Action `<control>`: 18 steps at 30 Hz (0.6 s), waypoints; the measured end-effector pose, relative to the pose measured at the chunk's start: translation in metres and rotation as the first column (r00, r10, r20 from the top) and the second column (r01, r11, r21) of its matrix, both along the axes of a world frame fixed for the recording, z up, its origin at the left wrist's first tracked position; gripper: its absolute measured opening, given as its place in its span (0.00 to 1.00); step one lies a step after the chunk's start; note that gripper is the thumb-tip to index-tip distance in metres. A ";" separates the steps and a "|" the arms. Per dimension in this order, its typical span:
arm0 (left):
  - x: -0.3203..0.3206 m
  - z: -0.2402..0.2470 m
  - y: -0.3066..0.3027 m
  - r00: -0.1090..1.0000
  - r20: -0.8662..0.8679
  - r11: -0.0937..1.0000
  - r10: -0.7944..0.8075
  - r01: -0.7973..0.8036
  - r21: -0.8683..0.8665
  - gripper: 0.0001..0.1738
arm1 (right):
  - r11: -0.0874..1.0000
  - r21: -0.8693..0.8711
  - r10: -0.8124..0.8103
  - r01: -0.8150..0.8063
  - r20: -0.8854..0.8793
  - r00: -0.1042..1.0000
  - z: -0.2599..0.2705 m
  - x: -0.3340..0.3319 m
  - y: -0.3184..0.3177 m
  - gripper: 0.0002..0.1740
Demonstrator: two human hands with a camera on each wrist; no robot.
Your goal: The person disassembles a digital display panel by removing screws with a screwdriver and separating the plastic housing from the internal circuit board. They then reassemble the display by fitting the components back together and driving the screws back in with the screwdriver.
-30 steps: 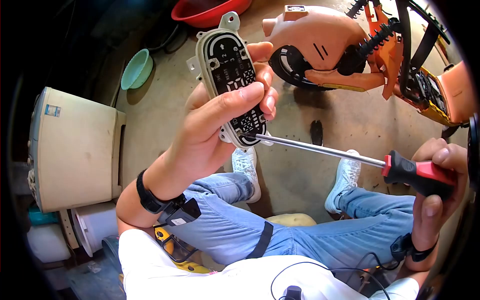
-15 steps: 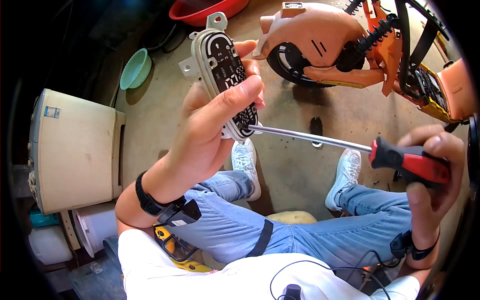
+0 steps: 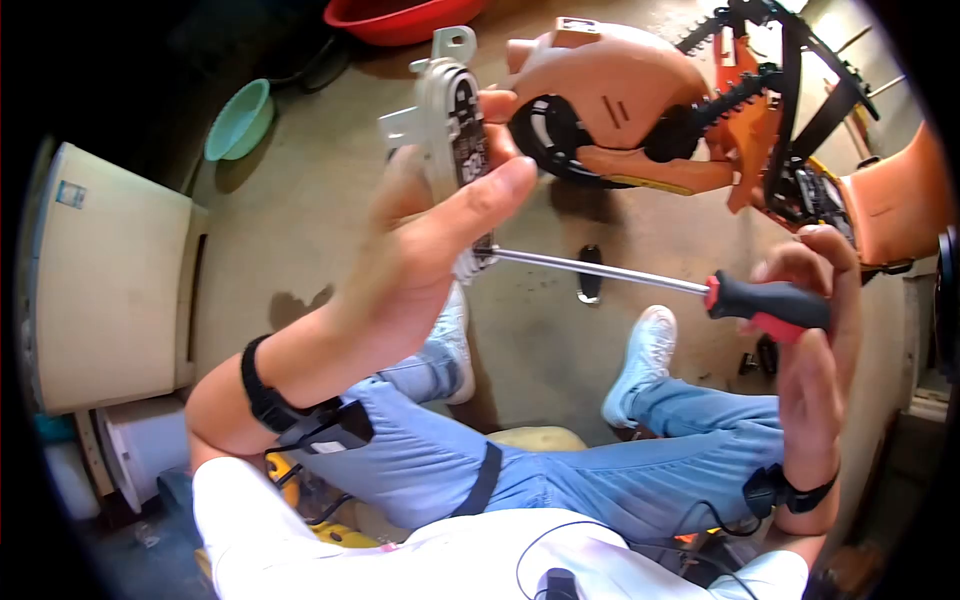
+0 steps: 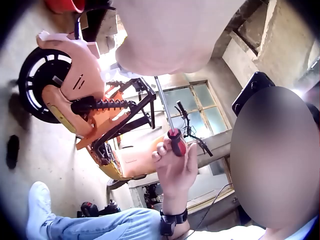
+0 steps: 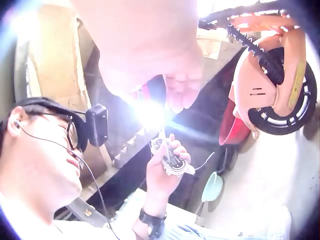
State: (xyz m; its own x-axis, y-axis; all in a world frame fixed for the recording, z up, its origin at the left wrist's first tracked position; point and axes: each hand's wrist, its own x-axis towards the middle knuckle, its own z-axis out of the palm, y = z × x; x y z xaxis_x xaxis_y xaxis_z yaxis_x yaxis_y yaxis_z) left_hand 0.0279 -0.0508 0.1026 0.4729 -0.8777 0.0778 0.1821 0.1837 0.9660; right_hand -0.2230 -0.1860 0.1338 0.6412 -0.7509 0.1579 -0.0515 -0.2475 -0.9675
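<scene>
In the head view my left hand (image 3: 435, 235) grips a display panel (image 3: 468, 140), a dashboard-type unit with a black printed face and a pale casing with mounting tabs. The thumb lies across its face, which is turned nearly edge-on. My right hand (image 3: 818, 350) holds a screwdriver (image 3: 600, 270) by its red and black handle, between fingers and thumb. The screwdriver's tip meets the lower end of the panel's face. In the right wrist view the panel (image 5: 172, 160) shows its face beside the left fingers, while glare covers part of the screwdriver.
An orange electric scooter (image 3: 610, 90), partly stripped, stands ahead to the right. A green basin (image 3: 240, 120) and a red basin (image 3: 400, 22) sit at the back left. A pale cabinet (image 3: 110, 280) stands on the left. A small dark object (image 3: 590, 275) lies on the floor between the shoes.
The panel has tilted from showing its face to nearly edge-on. The screwdriver's handle has turned and moved left with the right hand, its tip staying at the panel. The head view has shifted too.
</scene>
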 end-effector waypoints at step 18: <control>-0.010 0.004 0.005 0.990 -0.133 0.992 0.046 -0.030 0.120 0.25 | 0.970 0.056 0.227 -0.237 0.140 0.964 -0.026 -0.005 -0.025 0.25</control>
State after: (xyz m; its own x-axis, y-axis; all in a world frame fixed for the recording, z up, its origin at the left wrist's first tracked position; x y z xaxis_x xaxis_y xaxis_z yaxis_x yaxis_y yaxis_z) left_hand 0.0179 -0.0461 0.1067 0.5056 -0.8579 -0.0917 0.3079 0.0801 0.9481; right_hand -0.2277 -0.2115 0.1075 0.7766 -0.5962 0.2036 0.1280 -0.1672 -0.9776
